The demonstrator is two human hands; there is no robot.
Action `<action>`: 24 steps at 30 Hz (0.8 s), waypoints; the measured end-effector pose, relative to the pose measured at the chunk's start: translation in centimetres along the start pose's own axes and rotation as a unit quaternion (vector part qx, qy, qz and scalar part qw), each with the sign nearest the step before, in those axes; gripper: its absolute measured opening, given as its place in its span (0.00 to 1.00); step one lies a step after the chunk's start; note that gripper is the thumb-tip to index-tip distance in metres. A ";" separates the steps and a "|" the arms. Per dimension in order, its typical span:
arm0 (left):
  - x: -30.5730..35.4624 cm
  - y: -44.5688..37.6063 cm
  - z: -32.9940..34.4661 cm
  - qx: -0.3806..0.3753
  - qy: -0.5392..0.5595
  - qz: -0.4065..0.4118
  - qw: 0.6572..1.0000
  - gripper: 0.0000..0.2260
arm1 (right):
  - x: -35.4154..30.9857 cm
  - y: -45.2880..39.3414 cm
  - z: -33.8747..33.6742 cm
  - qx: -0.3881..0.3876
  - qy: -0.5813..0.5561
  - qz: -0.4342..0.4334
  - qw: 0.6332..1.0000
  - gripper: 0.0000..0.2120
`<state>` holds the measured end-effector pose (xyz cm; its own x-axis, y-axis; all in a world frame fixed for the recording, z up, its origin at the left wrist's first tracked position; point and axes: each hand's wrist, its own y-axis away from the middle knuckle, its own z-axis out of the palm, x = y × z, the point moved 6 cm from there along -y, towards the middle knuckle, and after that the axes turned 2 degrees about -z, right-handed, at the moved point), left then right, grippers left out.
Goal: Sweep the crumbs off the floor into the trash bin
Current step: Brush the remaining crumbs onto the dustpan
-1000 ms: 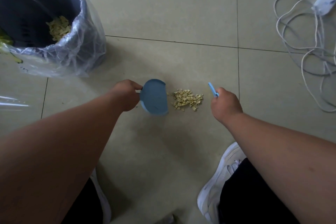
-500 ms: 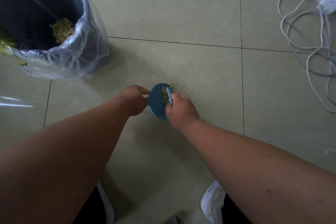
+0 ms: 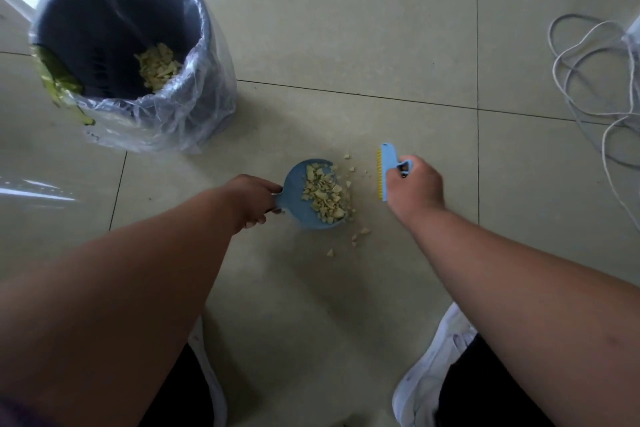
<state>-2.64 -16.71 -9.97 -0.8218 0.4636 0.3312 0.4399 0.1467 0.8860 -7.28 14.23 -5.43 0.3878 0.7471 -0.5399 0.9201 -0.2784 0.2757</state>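
You're crouched over a pale tiled floor (image 3: 346, 28), both forearms reaching fwd. Biggest thing in view: the trash bin (image 3: 207, 55), upper left, dark w/ a clear plastic liner (image 3: 166, 121) folded over its rim; a heap of pale crumbs already lies at the bottom, plus something yellow-green hanging at the near-left rim. Far right, a loose tangle of white cable (image 3: 588, 80) lies on the floor, well apart from the work. Bottom edge: your two white shoes, the right shoe (image 3: 426, 378) clearer than the left. Centre frame, your left hand (image 3: 249, 201) has its grip clamped on the short handle of a round blue dustpan (image 3: 298, 204), which sits on the floor w/ its open edge facing right. Most of the crumbs (image 3: 325, 196) are piled inside the pan, toward that open edge. Your right hand (image 3: 414, 184) has its grip clamped on a small blue brush (image 3: 386, 166) w/ yellow bristles pointing left at the pan; brush is near the pan but not touching it, and can't tell if the bristles touch the floor. Smallest bits: a few stray crumbs (image 3: 360, 234) still on the tile, some just below-right of the pan, a few more between pan and brush.
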 end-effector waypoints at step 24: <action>-5.6 -1.1 -5.9 0.030 0.057 -0.066 0.996 0.06 | -4.9 1.2 8.4 -0.221 0.166 -0.259 0.925 0.22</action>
<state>-0.68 -24.58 -10.91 -0.9081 0.3355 0.2507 0.3434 0.2539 0.9042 -7.67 5.14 -9.12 -0.2053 0.8753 -0.4378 0.8366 0.3891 0.3857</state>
